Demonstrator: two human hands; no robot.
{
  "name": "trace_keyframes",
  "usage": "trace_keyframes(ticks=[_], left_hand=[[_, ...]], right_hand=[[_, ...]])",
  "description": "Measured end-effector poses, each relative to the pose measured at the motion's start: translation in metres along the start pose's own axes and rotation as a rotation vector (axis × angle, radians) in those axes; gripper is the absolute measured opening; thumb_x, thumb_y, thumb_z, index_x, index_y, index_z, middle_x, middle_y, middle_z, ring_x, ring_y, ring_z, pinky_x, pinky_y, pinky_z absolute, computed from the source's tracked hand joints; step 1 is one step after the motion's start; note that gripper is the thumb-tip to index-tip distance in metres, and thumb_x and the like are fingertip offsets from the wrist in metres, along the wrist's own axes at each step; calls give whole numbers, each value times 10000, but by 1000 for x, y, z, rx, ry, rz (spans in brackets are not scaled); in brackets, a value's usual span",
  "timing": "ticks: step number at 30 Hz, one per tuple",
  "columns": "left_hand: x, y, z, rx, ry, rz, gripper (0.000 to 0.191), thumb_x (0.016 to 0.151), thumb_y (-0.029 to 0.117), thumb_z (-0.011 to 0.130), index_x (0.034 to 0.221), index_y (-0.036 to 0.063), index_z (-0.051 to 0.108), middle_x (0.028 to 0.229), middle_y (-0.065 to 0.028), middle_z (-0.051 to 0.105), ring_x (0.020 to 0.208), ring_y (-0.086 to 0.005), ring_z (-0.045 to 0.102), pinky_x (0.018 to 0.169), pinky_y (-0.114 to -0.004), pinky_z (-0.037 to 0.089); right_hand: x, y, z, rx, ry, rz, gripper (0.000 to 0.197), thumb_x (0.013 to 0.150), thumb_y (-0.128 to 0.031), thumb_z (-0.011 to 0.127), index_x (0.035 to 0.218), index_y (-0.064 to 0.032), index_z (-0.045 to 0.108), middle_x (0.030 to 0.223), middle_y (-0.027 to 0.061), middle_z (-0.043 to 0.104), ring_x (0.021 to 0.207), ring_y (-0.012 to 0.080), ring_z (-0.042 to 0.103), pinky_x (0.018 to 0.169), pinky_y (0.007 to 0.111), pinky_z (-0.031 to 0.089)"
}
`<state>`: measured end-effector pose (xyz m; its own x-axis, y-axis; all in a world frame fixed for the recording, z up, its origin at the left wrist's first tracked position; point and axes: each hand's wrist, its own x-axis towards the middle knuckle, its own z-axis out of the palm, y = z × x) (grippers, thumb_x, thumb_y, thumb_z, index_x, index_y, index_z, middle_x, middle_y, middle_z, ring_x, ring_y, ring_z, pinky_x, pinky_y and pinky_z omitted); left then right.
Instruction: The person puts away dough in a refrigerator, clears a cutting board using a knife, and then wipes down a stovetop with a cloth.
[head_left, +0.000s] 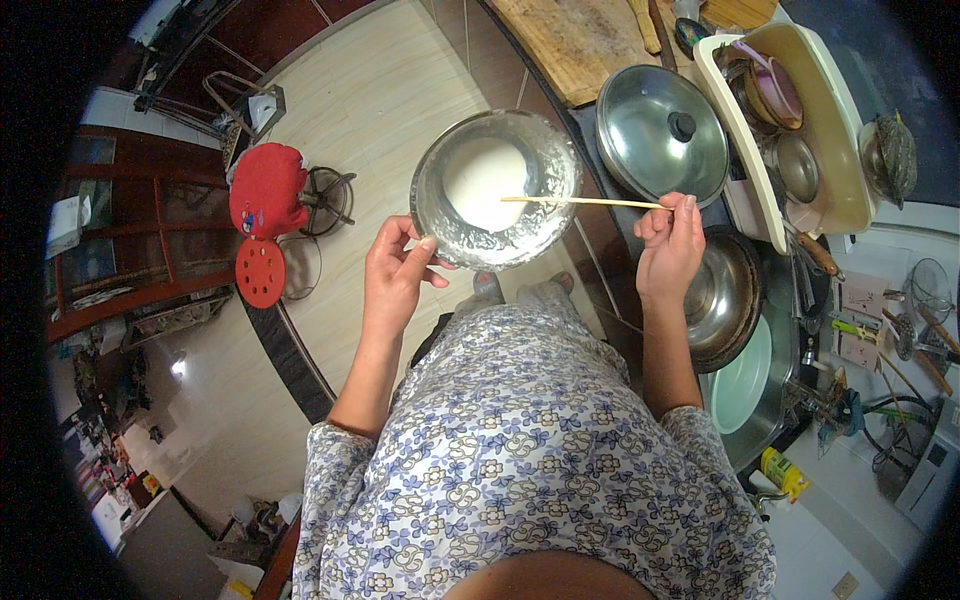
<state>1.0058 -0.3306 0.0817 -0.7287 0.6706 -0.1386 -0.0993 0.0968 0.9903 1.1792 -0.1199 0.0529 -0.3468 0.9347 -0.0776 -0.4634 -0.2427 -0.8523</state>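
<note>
My left hand (403, 262) grips the near left rim of a metal bowl (555, 161), thumb on the edge and fingers underneath, in mid-air over the floor. A white liquid batter (484, 180) lies in its bottom, and white smears coat the inner wall. Between the thumb and fingers of my right hand (672, 240) is the end of a pale wooden chopstick (592, 201); whether one or two sticks is hard to tell. It spans the bowl's right rim and its tip is at the batter.
On the right counter are a wooden cutting board (570, 45), a metal lid with black knob (637, 127), a cream plastic tub (832, 75) of dishes and a metal pan (709, 292). A green basin (742, 382) sits in the sink. A red-covered stool (266, 187) stands left.
</note>
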Motion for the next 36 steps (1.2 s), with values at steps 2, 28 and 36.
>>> trace_keyframes(ticks=[2,28,36], left_hand=[[3,1,-2,-7,0,-10,74,831,30,487,868,5,428,834,-89,531,622,-156,595,442,-207,481],[69,30,-37,-92,-585,-132,97,815,50,498,877,25,428,749,-93,556,565,-191,596,420,-223,454],[65,24,-31,-142,-650,-41,117,827,84,522,886,32,436,799,-90,572,585,-180,597,420,-215,448]], right_hand=[[1,-1,-1,57,-14,25,294,927,-282,361,833,-21,457,591,0,361,526,106,365,518,258,338],[-215,-92,-156,506,582,-530,317,948,-298,287,705,-103,348,571,-20,303,487,108,295,506,280,319],[-242,-58,-252,-502,1242,-687,247,920,-214,355,748,-65,451,589,34,371,507,165,369,516,325,376]])
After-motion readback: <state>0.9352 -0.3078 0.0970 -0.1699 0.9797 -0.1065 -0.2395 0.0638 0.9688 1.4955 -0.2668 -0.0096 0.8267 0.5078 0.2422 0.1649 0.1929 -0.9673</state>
